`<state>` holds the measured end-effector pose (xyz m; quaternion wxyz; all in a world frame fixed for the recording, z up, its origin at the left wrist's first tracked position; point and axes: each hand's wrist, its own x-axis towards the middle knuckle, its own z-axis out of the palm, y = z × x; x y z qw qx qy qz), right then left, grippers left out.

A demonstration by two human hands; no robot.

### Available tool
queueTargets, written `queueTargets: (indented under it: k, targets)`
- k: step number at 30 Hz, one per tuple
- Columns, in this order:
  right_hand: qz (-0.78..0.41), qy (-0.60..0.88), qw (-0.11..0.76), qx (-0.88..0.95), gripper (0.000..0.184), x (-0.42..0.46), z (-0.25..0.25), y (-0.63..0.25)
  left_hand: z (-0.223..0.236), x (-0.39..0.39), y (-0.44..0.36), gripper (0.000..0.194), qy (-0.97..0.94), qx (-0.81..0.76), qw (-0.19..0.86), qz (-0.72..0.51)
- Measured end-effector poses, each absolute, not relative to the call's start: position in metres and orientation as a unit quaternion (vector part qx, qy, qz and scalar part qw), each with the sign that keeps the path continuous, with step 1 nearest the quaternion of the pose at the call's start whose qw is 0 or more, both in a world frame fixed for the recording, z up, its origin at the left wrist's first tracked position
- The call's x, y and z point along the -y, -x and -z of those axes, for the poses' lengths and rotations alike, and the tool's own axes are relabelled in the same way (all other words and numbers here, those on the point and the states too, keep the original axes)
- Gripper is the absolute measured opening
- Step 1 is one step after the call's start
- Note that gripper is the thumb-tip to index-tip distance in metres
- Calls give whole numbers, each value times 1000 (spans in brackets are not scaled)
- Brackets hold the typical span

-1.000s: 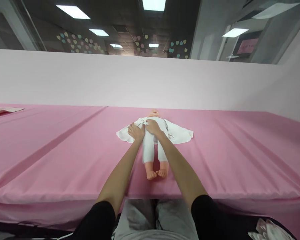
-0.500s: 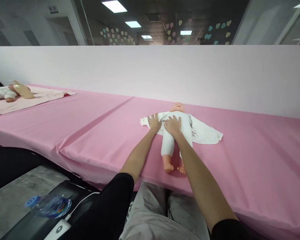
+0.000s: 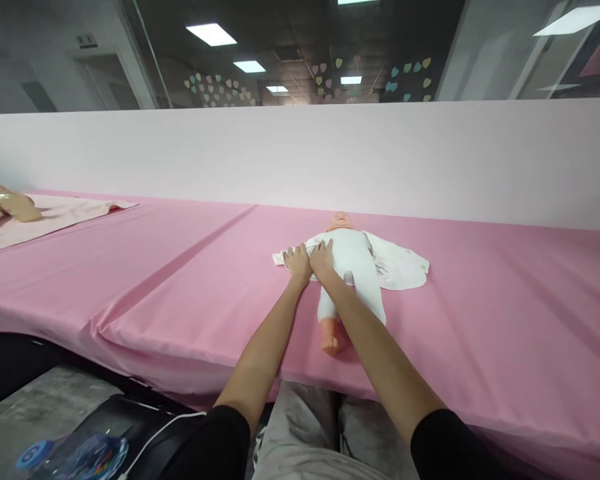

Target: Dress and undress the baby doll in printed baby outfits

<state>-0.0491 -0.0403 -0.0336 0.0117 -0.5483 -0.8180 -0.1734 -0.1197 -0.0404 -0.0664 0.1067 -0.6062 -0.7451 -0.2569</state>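
Doll point(image 3: 354, 250) lies face up on the pink desk point(image 3: 480, 300), a white shirt point(image 3: 403, 265) spread under it. The left hand point(image 3: 299, 262) and right hand point(image 3: 322, 259) sit close together on the left, fingers bent; I cannot tell if they pinch cloth. Pulling hard on the trapped shirt could twist the doll.

Doll point(image 3: 354, 257) on shirt point(image 3: 401, 264) | bottle point(image 3: 80, 456) on chair point(image 3: 147, 427), front left

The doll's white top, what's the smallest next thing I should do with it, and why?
I'd probably draw the sleeve by your left hand out straight: both hands are on that side, where the white top looks bunched, while its other side lies spread on the pink sheet.
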Motion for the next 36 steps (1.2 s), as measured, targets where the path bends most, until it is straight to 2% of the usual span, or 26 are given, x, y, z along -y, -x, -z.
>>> queueTargets:
  k: [4, 11, 14, 16, 24, 30, 36]
  targets:
    - [196, 554, 24, 809, 50, 33, 33, 49, 67, 42, 116, 39, 594, 754, 99, 262]
    - [221, 531, 22, 818, 40, 26, 29, 52, 70, 41, 124, 46, 565, 772, 123, 263]
    - [223, 527, 31, 820, 36, 25, 28, 51, 68, 41, 132, 61, 534, 804, 71, 252]
    - [223, 522, 36, 823, 35, 24, 29, 50, 66, 42, 135, 65, 520, 817, 39, 247]
    - [199, 451, 49, 869, 36, 14, 35, 46, 64, 43, 132, 51, 536, 808, 45, 241]
    - [169, 486, 61, 855, 34, 9, 32, 52, 60, 46, 131, 38, 551, 794, 40, 253]
    - [140, 516, 84, 841, 32, 5, 25, 55, 57, 49, 134, 44, 556, 788, 23, 265]
